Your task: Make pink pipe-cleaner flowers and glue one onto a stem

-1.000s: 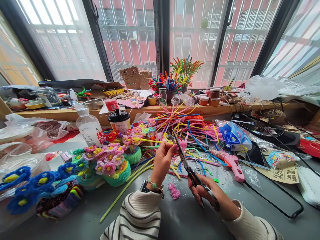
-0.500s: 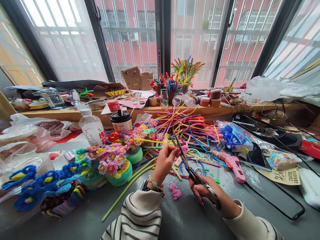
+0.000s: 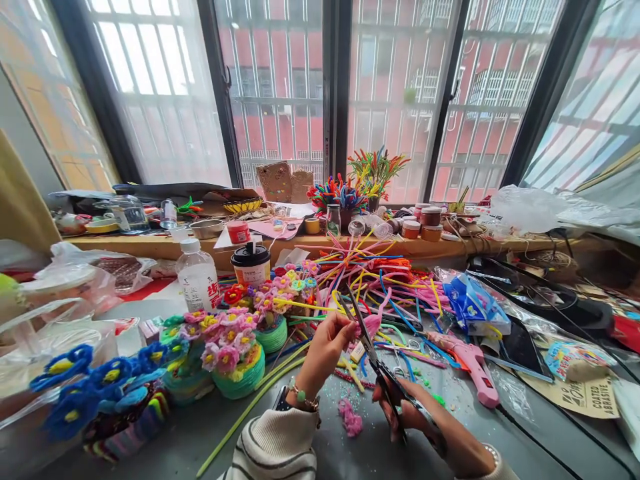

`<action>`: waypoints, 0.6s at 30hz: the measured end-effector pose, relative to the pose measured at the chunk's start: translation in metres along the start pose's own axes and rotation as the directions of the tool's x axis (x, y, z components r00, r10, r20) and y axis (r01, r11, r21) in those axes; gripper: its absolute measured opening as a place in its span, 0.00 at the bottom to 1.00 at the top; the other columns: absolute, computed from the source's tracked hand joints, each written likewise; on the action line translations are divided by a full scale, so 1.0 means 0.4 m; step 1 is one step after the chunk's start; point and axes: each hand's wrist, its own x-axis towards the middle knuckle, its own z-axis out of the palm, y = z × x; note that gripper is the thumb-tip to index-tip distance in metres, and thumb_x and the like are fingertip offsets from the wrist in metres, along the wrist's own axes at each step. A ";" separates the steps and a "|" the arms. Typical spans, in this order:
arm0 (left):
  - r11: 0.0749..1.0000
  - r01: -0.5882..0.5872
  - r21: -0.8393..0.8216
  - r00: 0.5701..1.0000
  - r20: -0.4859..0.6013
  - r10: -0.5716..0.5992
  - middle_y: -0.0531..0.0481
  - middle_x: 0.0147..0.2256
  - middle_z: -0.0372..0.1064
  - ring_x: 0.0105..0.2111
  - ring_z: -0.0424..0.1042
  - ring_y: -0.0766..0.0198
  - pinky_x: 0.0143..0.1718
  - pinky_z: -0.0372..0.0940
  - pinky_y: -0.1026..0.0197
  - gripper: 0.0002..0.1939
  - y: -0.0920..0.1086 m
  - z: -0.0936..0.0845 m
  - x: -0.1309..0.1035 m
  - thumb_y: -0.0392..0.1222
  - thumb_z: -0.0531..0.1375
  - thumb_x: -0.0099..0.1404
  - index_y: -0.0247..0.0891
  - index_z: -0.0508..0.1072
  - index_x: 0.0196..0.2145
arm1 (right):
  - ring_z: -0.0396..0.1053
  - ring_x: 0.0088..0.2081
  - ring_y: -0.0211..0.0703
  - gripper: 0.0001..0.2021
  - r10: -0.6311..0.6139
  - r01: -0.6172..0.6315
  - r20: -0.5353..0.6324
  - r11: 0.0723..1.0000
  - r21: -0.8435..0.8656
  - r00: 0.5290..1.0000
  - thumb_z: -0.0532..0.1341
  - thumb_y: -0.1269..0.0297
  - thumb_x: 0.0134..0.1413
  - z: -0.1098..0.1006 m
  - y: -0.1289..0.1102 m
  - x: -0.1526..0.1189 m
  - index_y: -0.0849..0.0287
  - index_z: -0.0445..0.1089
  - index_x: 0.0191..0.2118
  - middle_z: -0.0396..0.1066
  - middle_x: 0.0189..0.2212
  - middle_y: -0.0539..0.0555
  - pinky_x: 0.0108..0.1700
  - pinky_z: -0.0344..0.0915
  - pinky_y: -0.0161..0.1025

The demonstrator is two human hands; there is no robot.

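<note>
My left hand (image 3: 326, 348) pinches a fuzzy pink piece of pipe cleaner (image 3: 371, 325) that sticks out to the right of the fingertips. My right hand (image 3: 417, 413) is wrapped round the handles of black-handled scissors (image 3: 369, 341). The blades point up and left and lie against the pink piece, close to my left fingers. On the grey table below, between my wrists, lies a small crumpled pink fuzzy clump (image 3: 350, 418). A long yellow-green pipe cleaner (image 3: 245, 413) stretches along the left of my left forearm.
Pots of fuzzy pink flowers (image 3: 234, 347) and blue flowers (image 3: 107, 380) stand left, with a bottle (image 3: 197, 277) and lidded cup (image 3: 251, 267) behind. A heap of pipe cleaners (image 3: 350, 260) lies ahead. At right lies a pink glue gun (image 3: 475, 367) with its cord.
The view has tilted up slightly, so the scene sits lower. The pink piece shows more to the right of the blades, and the scissor handles look spread wider.
</note>
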 end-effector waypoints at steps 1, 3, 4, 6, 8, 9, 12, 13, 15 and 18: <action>1.000 0.006 -0.006 1.000 0.008 -0.006 0.58 0.17 0.54 0.17 0.51 0.74 0.19 0.47 0.68 0.12 0.003 0.000 -0.001 0.46 0.57 0.51 0.36 0.59 0.22 | 0.57 0.23 0.35 0.23 0.000 0.000 -0.006 1.000 -0.012 1.000 0.53 0.43 0.38 -0.002 -0.002 0.002 0.60 0.61 0.32 0.55 0.23 0.48 0.27 0.61 0.36; 1.000 0.017 -0.004 1.000 0.005 -0.017 0.58 0.17 0.54 0.17 0.51 0.73 0.20 0.47 0.67 0.12 0.007 0.000 -0.001 0.46 0.57 0.51 0.35 0.59 0.21 | 0.56 0.23 0.35 0.22 -0.004 0.003 -0.006 0.999 -0.036 1.000 0.56 0.45 0.37 -0.008 0.006 0.010 0.61 0.61 0.30 0.56 0.22 0.49 0.26 0.60 0.35; 1.000 0.016 0.000 1.000 -0.006 -0.016 0.58 0.17 0.54 0.17 0.52 0.73 0.20 0.47 0.67 0.12 0.008 0.001 -0.001 0.46 0.57 0.51 0.35 0.59 0.21 | 0.56 0.23 0.35 0.21 -0.014 0.014 -0.006 0.998 -0.057 1.000 0.56 0.45 0.37 -0.012 0.014 0.015 0.61 0.61 0.29 0.56 0.21 0.49 0.24 0.59 0.34; 1.000 0.010 0.007 0.999 -0.040 -0.010 0.58 0.17 0.54 0.18 0.51 0.73 0.20 0.48 0.67 0.13 0.005 0.002 0.001 0.46 0.57 0.51 0.35 0.60 0.21 | 0.55 0.21 0.34 0.21 -0.035 0.035 -0.005 0.996 -0.077 0.999 0.56 0.46 0.37 -0.017 0.037 0.027 0.61 0.61 0.28 0.56 0.20 0.48 0.23 0.58 0.33; 1.000 0.007 0.009 0.998 -0.070 -0.006 0.57 0.17 0.54 0.18 0.51 0.73 0.20 0.48 0.67 0.13 -0.001 0.002 0.004 0.47 0.58 0.50 0.35 0.60 0.21 | 0.55 0.20 0.33 0.20 -0.037 0.037 0.000 0.996 -0.076 0.999 0.57 0.47 0.37 -0.020 0.057 0.037 0.61 0.60 0.28 0.55 0.19 0.47 0.21 0.57 0.32; 1.000 0.007 0.007 0.997 -0.080 -0.007 0.57 0.18 0.54 0.18 0.51 0.73 0.20 0.48 0.67 0.14 -0.005 0.002 0.006 0.48 0.58 0.50 0.35 0.60 0.21 | 0.55 0.19 0.32 0.19 -0.034 0.034 -0.001 0.997 -0.070 0.999 0.57 0.48 0.38 -0.020 0.064 0.040 0.61 0.60 0.28 0.55 0.19 0.47 0.21 0.57 0.32; 1.000 0.002 -0.002 0.996 -0.092 -0.003 0.57 0.18 0.54 0.18 0.52 0.73 0.20 0.48 0.67 0.15 -0.013 0.001 0.010 0.49 0.58 0.49 0.35 0.60 0.21 | 0.55 0.18 0.32 0.19 -0.021 0.021 -0.011 0.999 -0.043 1.000 0.57 0.48 0.37 -0.013 0.066 0.043 0.61 0.59 0.27 0.55 0.18 0.46 0.20 0.56 0.32; 1.000 -0.002 -0.003 0.996 -0.092 0.001 0.58 0.18 0.54 0.18 0.52 0.73 0.20 0.48 0.67 0.15 -0.014 0.001 0.010 0.49 0.58 0.49 0.35 0.60 0.21 | 0.56 0.18 0.32 0.19 -0.013 0.013 -0.013 0.999 -0.031 1.000 0.57 0.48 0.37 -0.010 0.061 0.041 0.61 0.59 0.27 0.55 0.18 0.47 0.20 0.56 0.32; 1.000 -0.005 -0.001 0.996 -0.088 0.004 0.58 0.17 0.54 0.18 0.52 0.73 0.20 0.48 0.67 0.15 -0.015 0.000 0.012 0.49 0.58 0.48 0.35 0.60 0.20 | 0.56 0.18 0.34 0.20 0.010 -0.011 -0.012 1.000 -0.011 1.000 0.57 0.47 0.37 -0.005 0.049 0.035 0.61 0.59 0.28 0.56 0.18 0.47 0.21 0.56 0.33; 1.000 0.016 -0.027 0.998 -0.067 -0.018 0.58 0.16 0.55 0.17 0.52 0.73 0.20 0.48 0.67 0.15 -0.010 0.000 0.010 0.49 0.59 0.48 0.35 0.60 0.21 | 0.55 0.21 0.35 0.20 0.027 -0.027 -0.004 1.000 -0.005 1.000 0.55 0.46 0.39 -0.007 0.031 0.025 0.60 0.59 0.30 0.56 0.20 0.48 0.24 0.55 0.34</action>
